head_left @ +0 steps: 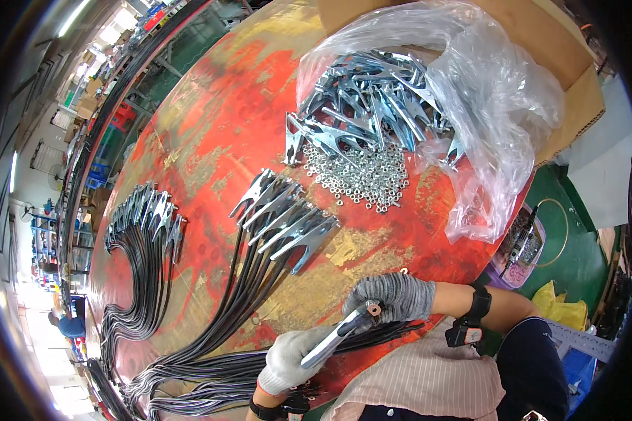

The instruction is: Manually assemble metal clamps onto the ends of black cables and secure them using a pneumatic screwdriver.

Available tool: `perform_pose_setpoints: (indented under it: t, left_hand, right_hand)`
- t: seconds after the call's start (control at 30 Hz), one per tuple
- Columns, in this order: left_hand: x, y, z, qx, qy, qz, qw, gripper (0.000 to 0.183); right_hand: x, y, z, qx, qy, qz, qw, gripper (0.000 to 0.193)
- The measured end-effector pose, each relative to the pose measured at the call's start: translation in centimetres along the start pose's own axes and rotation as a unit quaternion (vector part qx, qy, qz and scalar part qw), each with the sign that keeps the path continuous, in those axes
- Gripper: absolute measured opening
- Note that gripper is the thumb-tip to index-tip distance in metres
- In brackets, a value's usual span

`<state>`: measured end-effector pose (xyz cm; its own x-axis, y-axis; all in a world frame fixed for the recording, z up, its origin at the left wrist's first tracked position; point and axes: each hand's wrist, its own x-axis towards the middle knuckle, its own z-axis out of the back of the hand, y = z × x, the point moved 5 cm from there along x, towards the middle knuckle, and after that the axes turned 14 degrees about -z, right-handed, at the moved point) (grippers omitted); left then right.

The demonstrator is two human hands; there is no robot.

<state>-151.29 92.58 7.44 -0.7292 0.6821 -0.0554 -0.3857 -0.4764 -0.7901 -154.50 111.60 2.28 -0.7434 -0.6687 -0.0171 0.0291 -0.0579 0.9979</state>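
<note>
My left hand [286, 363], in a white glove, is closed around a silver spring clamp [336, 338] that points up to the right. My right hand [404, 297], in a grey knit glove, has its fingers closed at the clamp's other end. A copper ring lug [374, 309] shows there beside the right fingers; the fingertips' exact grip is partly hidden. Under both hands runs a bundle of black cables [225, 366]. Farther off, a row of clamps [288, 219] lies with black cables attached, and a second such row [147, 214] lies to the left.
A heap of loose clamps [379, 95] spills from a clear plastic bag [495, 105] in a cardboard box [576, 119]. Beside it is a pile of small nuts [358, 175]. The worn red table [196, 126] has a curved edge. A pink tub [523, 252] stands at the right.
</note>
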Motion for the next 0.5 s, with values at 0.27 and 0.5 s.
perform_pose_setpoints:
  t: [0.27, 0.5]
  left_hand:
    - [0.1, 0.0, 0.5, 0.009, 0.018, 0.057, 0.998, 0.029]
    - [0.0, 0.5, -0.5, 0.048, -0.015, 0.016, 0.999, 0.039]
  right_hand:
    - [-0.6, -1.0, 1.4, 0.182, 0.015, -0.179, 0.967, 0.029]
    - [-1.6, -1.5, 1.1, 0.339, 0.065, -0.166, 0.924, 0.035]
